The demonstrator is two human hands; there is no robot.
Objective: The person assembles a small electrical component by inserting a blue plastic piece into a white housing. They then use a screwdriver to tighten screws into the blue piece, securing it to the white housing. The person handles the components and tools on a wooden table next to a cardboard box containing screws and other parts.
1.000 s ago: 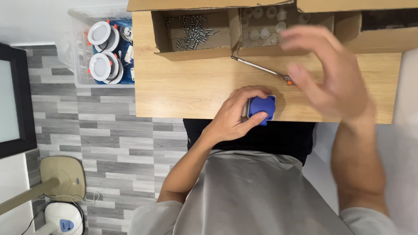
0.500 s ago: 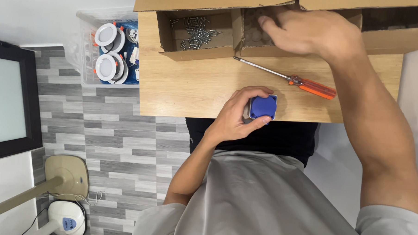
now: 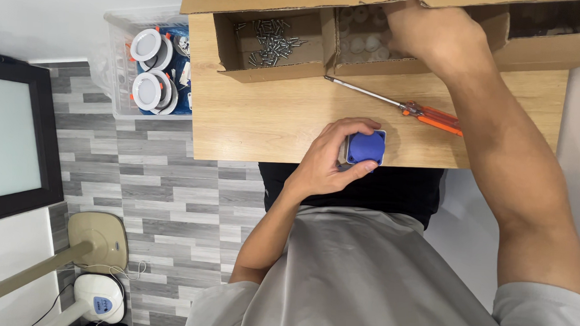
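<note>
My left hand (image 3: 332,158) grips a small blue square part (image 3: 366,148) at the near edge of the wooden table (image 3: 266,120). My right hand (image 3: 433,33) reaches into the middle compartment of a cardboard box (image 3: 319,64) at the far side, over several pale round pieces (image 3: 365,47); its fingertips are hidden inside. The left compartment holds a heap of screws (image 3: 272,35). An orange-handled screwdriver (image 3: 401,108) lies on the table between the box and the blue part, under my right forearm.
A clear plastic bin (image 3: 121,106) with round white lamp fittings (image 3: 149,68) stands on the floor left of the table. A dark framed panel (image 3: 14,140) and a fan base (image 3: 98,240) are at the far left on the grey tiled floor.
My right hand has moved from above the screwdriver forward into the box's middle compartment. My left hand has kept its hold on the blue part.
</note>
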